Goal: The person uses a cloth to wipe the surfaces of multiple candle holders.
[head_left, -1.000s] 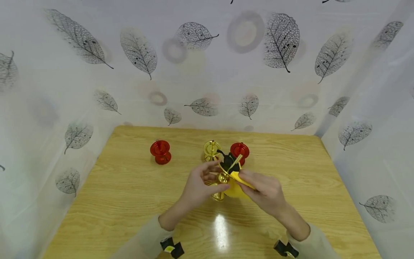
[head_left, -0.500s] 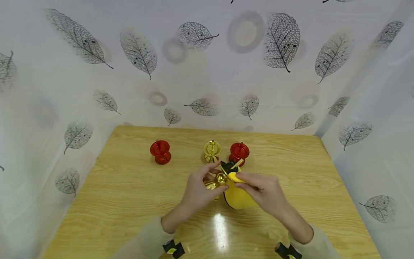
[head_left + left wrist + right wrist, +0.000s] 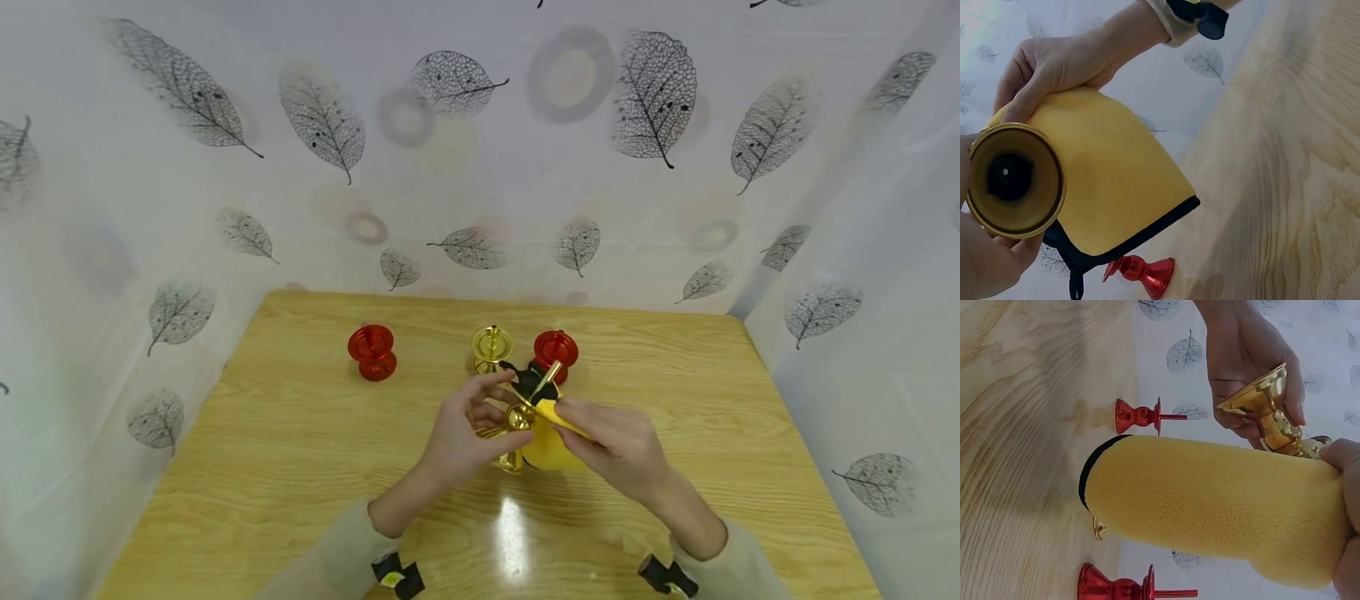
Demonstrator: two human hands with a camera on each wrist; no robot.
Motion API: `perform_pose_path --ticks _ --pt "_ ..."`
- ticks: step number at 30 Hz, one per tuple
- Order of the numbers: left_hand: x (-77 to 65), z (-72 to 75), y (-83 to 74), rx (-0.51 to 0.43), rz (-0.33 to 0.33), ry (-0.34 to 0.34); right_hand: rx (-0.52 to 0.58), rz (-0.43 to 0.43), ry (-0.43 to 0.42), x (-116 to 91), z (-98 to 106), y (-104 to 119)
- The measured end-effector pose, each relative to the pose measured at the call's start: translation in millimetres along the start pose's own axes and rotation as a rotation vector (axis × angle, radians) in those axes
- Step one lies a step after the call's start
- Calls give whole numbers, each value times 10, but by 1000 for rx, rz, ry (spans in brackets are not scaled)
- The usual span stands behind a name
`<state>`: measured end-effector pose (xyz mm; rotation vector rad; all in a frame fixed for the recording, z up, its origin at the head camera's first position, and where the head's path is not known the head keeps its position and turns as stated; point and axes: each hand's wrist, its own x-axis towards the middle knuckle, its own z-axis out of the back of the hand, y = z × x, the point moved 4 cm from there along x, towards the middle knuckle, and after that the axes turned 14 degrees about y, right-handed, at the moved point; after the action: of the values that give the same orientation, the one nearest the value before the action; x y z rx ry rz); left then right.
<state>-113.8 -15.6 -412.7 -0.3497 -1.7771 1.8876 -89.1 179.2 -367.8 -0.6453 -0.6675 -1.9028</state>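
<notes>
Tilted over the table, a gold candlestick (image 3: pixel 519 418) is held by my left hand (image 3: pixel 463 429), whose fingers and thumb curl round its stem. Its hollow base (image 3: pixel 1050 144) faces the left wrist camera. My right hand (image 3: pixel 618 446) pinches a yellow cloth (image 3: pixel 553 450) with black edging at the candlestick's dish. A black part of the cloth lies beyond the dish, where the gold candle tube (image 3: pixel 550 379) sticks out. In the right wrist view, the hanging cloth (image 3: pixel 1210 494) covers part of the candlestick's upper end.
Another gold candlestick (image 3: pixel 492 343) stands behind my hands. One red candlestick (image 3: pixel 372 354) is to its left, and a second red candlestick (image 3: pixel 557 344) is just to its right. The wooden table (image 3: pixel 300 467) meets a leaf-print curtain (image 3: pixel 480 192) at its back edge.
My right hand has moved the cloth slightly back and forth at the dish. The hanging cloth swung toward me, then partly back. The candlestick's tilt has shifted slightly; my left hand keeps its grip.
</notes>
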Motion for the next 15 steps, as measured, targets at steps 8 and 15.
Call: perform_pose_path --ticks 8,15 --pt "-9 -3 58 -40 72 4 81 -28 -14 -53 -25 -61" --pt "-19 -52 -76 482 -220 -74 226 -188 72 3 -33 -37"
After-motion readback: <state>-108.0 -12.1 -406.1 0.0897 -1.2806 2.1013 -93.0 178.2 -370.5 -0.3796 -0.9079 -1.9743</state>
